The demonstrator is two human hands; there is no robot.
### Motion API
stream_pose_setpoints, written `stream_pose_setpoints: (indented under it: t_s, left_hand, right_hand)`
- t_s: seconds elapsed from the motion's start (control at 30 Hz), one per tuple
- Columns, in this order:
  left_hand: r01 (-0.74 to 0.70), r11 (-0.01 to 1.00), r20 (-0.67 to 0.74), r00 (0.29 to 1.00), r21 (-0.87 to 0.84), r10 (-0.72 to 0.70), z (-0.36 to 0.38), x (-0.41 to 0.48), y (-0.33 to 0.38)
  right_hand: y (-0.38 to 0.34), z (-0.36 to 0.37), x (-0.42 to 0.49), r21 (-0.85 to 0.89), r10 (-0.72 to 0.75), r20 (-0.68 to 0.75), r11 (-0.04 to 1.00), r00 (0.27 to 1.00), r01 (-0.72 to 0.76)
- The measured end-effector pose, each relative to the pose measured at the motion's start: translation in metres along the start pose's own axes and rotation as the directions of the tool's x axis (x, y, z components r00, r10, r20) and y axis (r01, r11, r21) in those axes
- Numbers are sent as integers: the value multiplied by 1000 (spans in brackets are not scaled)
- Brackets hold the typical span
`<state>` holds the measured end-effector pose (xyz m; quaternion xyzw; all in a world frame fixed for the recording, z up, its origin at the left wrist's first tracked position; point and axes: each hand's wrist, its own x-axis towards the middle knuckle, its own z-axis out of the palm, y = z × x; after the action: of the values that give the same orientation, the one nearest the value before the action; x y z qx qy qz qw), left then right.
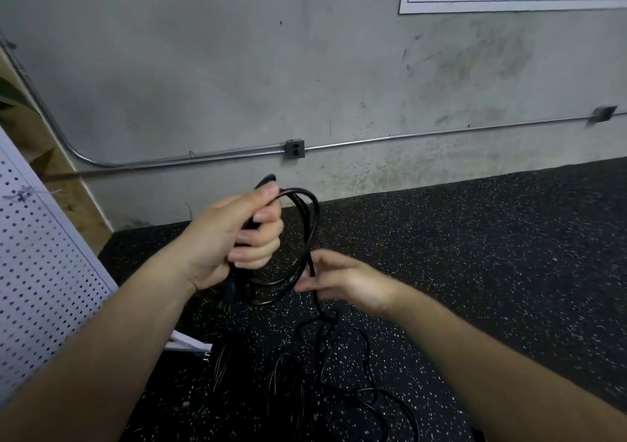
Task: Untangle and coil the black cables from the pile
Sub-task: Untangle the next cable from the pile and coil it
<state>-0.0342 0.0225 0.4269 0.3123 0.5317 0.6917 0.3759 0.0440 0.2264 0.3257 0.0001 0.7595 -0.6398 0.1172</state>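
Gripping coil [315, 216] in left hand [237, 238]; right hand [346, 280] open, fingers straight, just right of loose cable [321, 309] dropping to pile [288, 373].

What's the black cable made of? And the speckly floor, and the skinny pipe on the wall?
The cable looks like rubbery plastic, slightly shiny, since it bends into smooth loops. The floor seems to be rubber matting, matte black with white flecks. The pipe looks like bare metal, grey with a dull gleam.
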Motion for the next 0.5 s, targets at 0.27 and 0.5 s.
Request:
stream_pose_setpoints:
  t_s: [0.27, 0.5]
  left_hand:
    - [-165, 967, -380, 896, 194, 229, -32, 10, 1]
    - [-70, 940, -346, 918, 335, 191, -40, 13, -13]
  right_hand:
    - [38, 45, 5, -695, 143, -36, 708, 989, -128]
    - [-31, 55, -12, -868, -215, 54, 473, 975, 152]
